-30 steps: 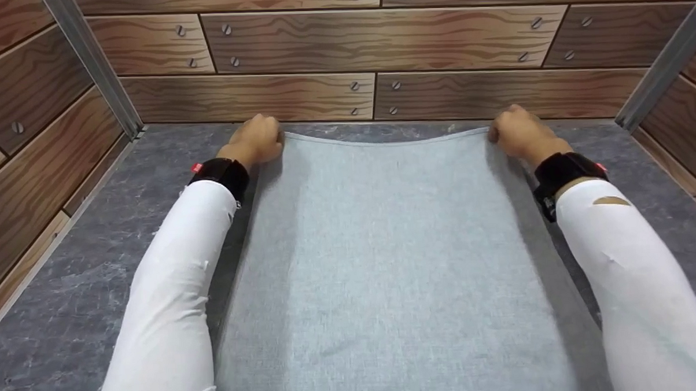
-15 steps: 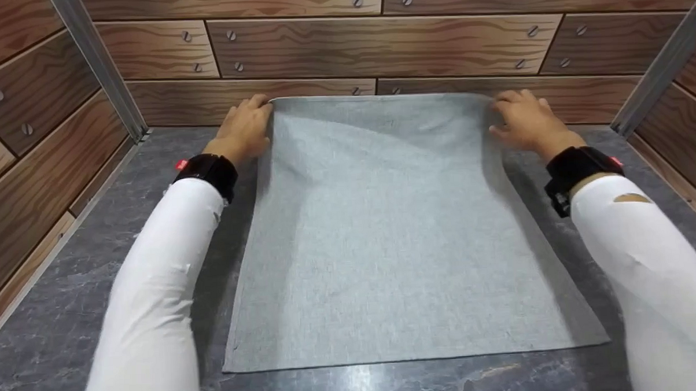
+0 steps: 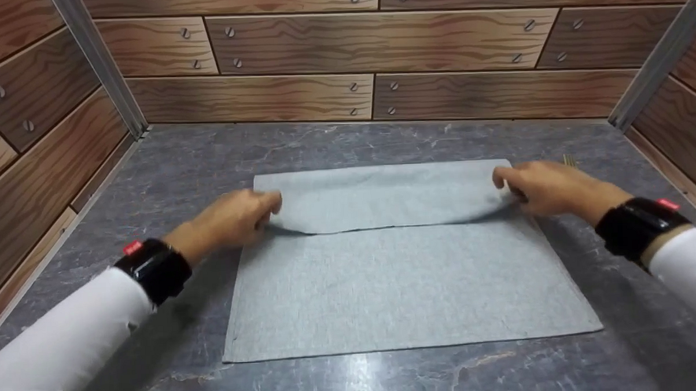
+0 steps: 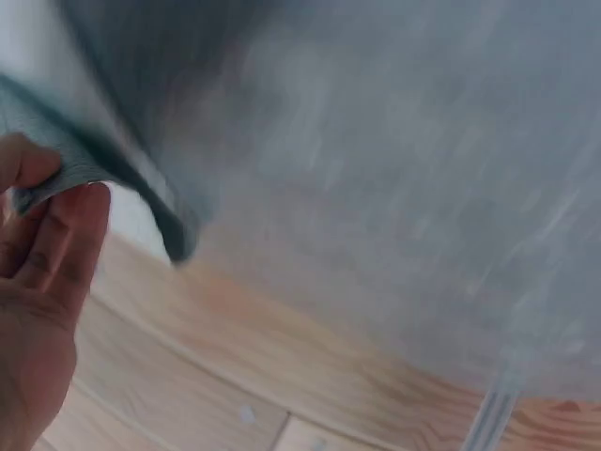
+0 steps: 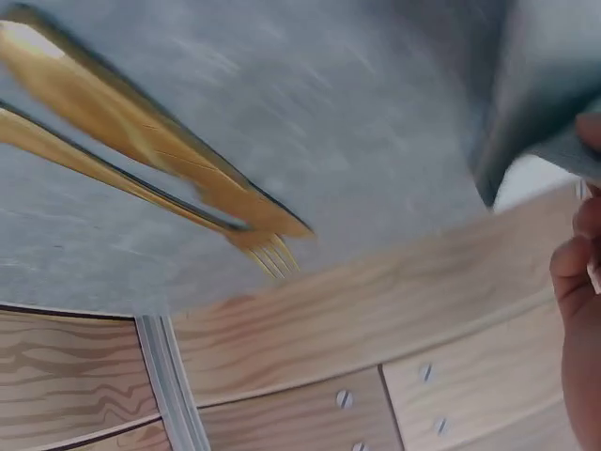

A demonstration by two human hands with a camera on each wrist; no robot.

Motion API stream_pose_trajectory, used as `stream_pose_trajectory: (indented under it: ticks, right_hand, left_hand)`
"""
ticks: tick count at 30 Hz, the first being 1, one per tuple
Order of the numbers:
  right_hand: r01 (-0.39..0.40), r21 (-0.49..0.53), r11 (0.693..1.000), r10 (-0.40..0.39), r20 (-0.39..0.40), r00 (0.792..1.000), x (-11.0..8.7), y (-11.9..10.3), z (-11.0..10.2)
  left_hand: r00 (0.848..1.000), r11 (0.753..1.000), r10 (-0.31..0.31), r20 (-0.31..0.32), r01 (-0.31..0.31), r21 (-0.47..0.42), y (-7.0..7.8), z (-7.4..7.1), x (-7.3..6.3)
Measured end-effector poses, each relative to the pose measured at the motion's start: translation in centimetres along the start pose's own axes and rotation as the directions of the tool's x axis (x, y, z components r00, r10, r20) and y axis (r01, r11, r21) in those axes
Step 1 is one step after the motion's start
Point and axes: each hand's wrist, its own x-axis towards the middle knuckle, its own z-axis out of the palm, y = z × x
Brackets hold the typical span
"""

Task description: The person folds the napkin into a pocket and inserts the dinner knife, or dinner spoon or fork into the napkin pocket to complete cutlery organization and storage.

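A light grey cloth lies on the dark marbled table, its far part folded over toward me as a flap. My left hand pinches the flap's left corner between thumb and fingers, which the left wrist view shows closely. At the opposite corner my right hand pinches the cloth; in the right wrist view only part of that hand shows at the edge. Both corners are held slightly off the lower layer. The flap's middle edge hangs on or just above the cloth beneath.
A gold fork and a gold knife lie on the table by the right hand; the head view shows only the fork's tines behind that hand. Wood-patterned walls enclose the back and sides of the table.
Both hands have drawn the cloth's far edge from near the back wall toward me, folding it over the near part. The gold tines have come into view.
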Motion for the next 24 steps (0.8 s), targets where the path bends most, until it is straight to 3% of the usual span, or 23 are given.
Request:
stream_pose_trajectory:
  ticks: [4,9,11,13,16,18,20,24]
  right_hand:
    - [0.054,0.005,0.999,-0.054,0.056,0.997,-1.1,-0.6,1.9]
    - [0.050,0.069,0.996,-0.053,0.043,0.998,-1.3,0.1,3.2]
    - [0.040,0.105,0.994,-0.044,0.033,0.999,-0.9,0.7,3.5]
    - [0.038,0.117,0.992,-0.039,0.008,0.999,-0.4,1.5,4.1]
    - [-0.031,0.105,0.994,0.029,0.020,0.999,0.6,1.8,4.3]
    - [-0.093,0.062,0.994,0.092,0.024,0.995,1.1,1.5,4.3]
    - [-0.139,0.000,0.990,0.139,0.042,0.989,1.2,0.8,3.9]
    - [-0.112,-0.117,0.987,0.113,0.003,0.994,0.4,-0.3,2.9]
  left_hand:
    - [0.999,0.994,0.026,0.038,-0.030,0.107,-3.0,4.5,-1.4]
    - [0.996,0.977,-0.015,0.084,-0.004,0.215,-1.2,2.6,0.6]
    - [0.993,0.968,-0.052,0.109,0.023,0.251,-2.0,2.6,1.9]
    - [0.990,0.957,-0.081,0.113,0.046,0.286,-4.6,3.9,3.3]
    - [0.989,0.943,-0.105,0.109,0.064,0.325,-8.6,6.1,5.0]
    - [0.988,0.939,-0.105,0.110,0.061,0.340,-9.4,6.2,5.7]
    - [0.988,0.938,-0.090,0.122,0.043,0.344,-7.8,4.6,5.9]
    - [0.995,0.939,-0.009,0.095,-0.024,0.344,-2.0,-0.4,5.0]
